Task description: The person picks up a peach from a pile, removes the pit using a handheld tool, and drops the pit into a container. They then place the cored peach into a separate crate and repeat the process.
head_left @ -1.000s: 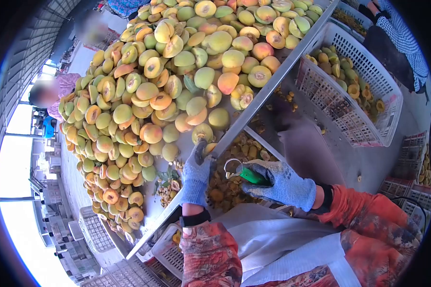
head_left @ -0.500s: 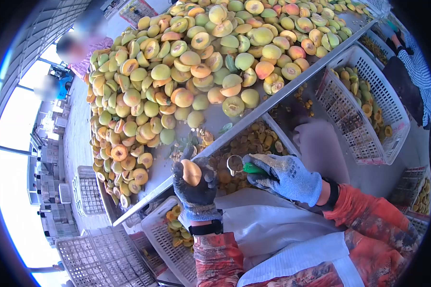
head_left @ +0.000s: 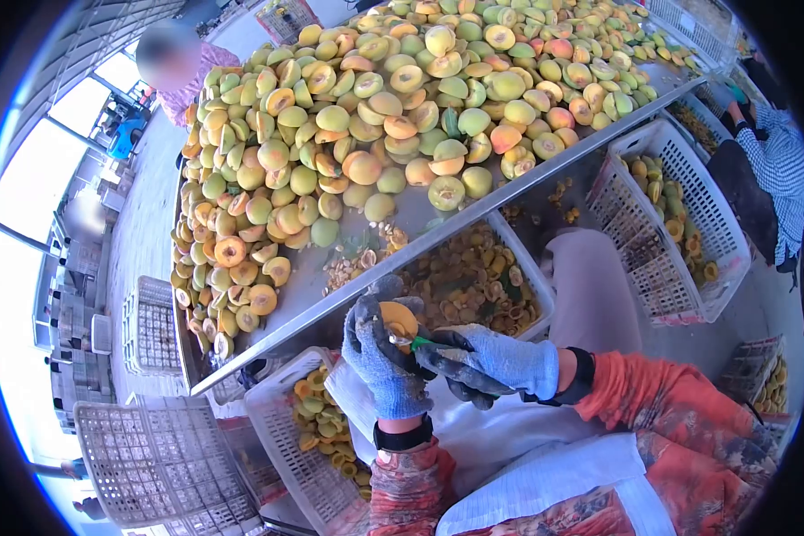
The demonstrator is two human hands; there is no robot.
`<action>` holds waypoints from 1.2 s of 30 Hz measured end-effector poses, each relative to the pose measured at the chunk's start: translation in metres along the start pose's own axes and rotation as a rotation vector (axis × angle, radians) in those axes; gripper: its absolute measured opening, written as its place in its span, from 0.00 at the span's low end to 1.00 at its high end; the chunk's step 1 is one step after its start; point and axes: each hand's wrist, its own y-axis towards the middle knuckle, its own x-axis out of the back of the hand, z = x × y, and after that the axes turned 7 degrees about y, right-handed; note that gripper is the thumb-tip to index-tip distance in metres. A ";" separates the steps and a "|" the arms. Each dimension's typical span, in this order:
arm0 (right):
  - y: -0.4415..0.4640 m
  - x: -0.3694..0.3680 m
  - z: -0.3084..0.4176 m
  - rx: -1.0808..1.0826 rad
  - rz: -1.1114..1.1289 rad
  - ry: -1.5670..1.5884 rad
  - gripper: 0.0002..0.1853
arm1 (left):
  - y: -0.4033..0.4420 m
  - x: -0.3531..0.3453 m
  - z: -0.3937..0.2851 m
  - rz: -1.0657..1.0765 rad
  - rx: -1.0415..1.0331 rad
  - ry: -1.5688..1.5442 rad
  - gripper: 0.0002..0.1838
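Both hands wear blue-grey knitted gloves with dark palms, and they meet in front of the table's near edge. My left hand (head_left: pixel 386 371) is closed around a peach half (head_left: pixel 399 320), its orange cut face turned up. My right hand (head_left: pixel 505 359) grips a pitting tool (head_left: pixel 422 342) by its green handle. The tool's tip touches the peach half; its loop is largely hidden against the flesh. Behind the hands, a pile of halved green-yellow peaches (head_left: pixel 330 121) covers much of the metal table (head_left: pixel 509 189).
Below the table edge stands a crate (head_left: pixel 525 253) of scraps. White crates with peach halves stand at lower left (head_left: pixel 272 399) and right (head_left: pixel 737 210). Stacked crates (head_left: pixel 152 464) lie further left. One person (head_left: pixel 207 71) is beyond the table, another person (head_left: pixel 777 174) at right.
My right hand has moved left, bringing the tool's loop from apart onto the peach half. My left hand has shifted slightly right and turned the half. The view has shifted a little.
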 end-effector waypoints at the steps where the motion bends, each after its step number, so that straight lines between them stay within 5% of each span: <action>1: -0.007 -0.006 0.006 -0.034 0.007 0.110 0.20 | -0.002 0.000 0.001 0.003 -0.006 -0.010 0.15; 3: -0.010 -0.001 0.002 -0.059 0.040 0.173 0.21 | -0.004 0.002 0.002 0.193 0.126 -0.092 0.26; 6: -0.006 0.009 -0.015 -0.126 0.104 0.378 0.23 | 0.009 0.001 -0.004 0.163 -0.024 -0.088 0.18; 7: -0.002 0.009 -0.022 -0.170 0.135 0.537 0.24 | 0.012 0.003 -0.018 0.158 0.333 -0.493 0.14; 8: 0.000 0.011 -0.024 -0.214 0.173 0.697 0.25 | 0.013 0.014 -0.013 0.147 -0.149 0.323 0.15; 10: -0.008 0.014 -0.010 -0.008 0.174 0.475 0.26 | 0.018 0.017 0.002 0.040 0.233 -0.243 0.16; 12: -0.014 0.032 0.006 -0.061 0.239 0.345 0.27 | 0.021 0.074 0.032 0.368 0.646 -0.463 0.13; 14: 0.002 0.070 -0.007 -0.032 0.172 0.208 0.27 | 0.001 0.108 0.122 0.351 0.664 -0.112 0.14; 15: 0.010 0.087 -0.025 0.220 -0.133 -0.428 0.24 | 0.009 0.117 0.126 0.370 0.654 -0.093 0.14; 16: 0.014 0.098 -0.035 0.449 -0.452 -1.064 0.21 | 0.016 0.124 0.126 0.578 0.392 0.329 0.14; 17: 0.014 0.106 -0.037 0.450 -0.459 -1.049 0.21 | 0.024 0.123 0.126 0.761 0.104 0.738 0.14; 18: 0.014 0.114 -0.038 0.429 -0.497 -0.984 0.21 | 0.030 0.104 0.131 0.637 0.039 0.641 0.15; 20: 0.016 0.124 -0.035 0.405 -0.539 -0.910 0.22 | 0.064 0.063 0.141 0.402 0.538 -0.009 0.15; 22: 0.014 0.130 -0.028 0.260 -0.501 -0.741 0.23 | 0.097 -0.011 0.072 0.514 0.358 0.171 0.15; 28: 0.008 0.159 -0.022 0.297 -0.587 -0.655 0.22 | 0.119 -0.202 0.033 0.711 -0.062 0.769 0.25; 32: 0.013 0.158 -0.025 0.421 -0.530 -0.601 0.20 | 0.107 -0.214 0.025 0.592 -0.034 0.603 0.24; 35: 0.015 0.147 -0.022 0.377 -0.474 -0.625 0.20 | 0.117 -0.184 0.054 0.585 -0.218 0.325 0.21; 36: 0.013 0.143 -0.022 0.379 -0.465 -0.636 0.20 | 0.113 -0.167 0.046 0.541 0.238 -0.142 0.22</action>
